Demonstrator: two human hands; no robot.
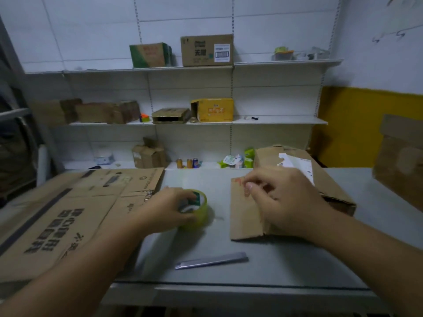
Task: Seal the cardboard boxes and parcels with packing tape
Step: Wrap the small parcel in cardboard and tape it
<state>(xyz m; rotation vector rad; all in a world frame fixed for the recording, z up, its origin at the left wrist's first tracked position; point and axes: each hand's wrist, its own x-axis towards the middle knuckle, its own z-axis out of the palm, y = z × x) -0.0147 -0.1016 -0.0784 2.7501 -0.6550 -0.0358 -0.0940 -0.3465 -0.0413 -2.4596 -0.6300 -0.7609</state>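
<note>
Left hand [169, 209] was wrapped round the yellowish tape roll [202, 211], which sat on the grey table [286, 266] just right of a big flattened carton [68, 213]. Nearer me, 1 cutter [212, 260] lay flat on the table, touching nothing. Further right was the small cardboard box [245, 218], flap toward me. My right hand [286, 202] was over it, fingers curled, thumb and forefinger close together. Honestly couldn't tell if they were pinching anything.
</note>
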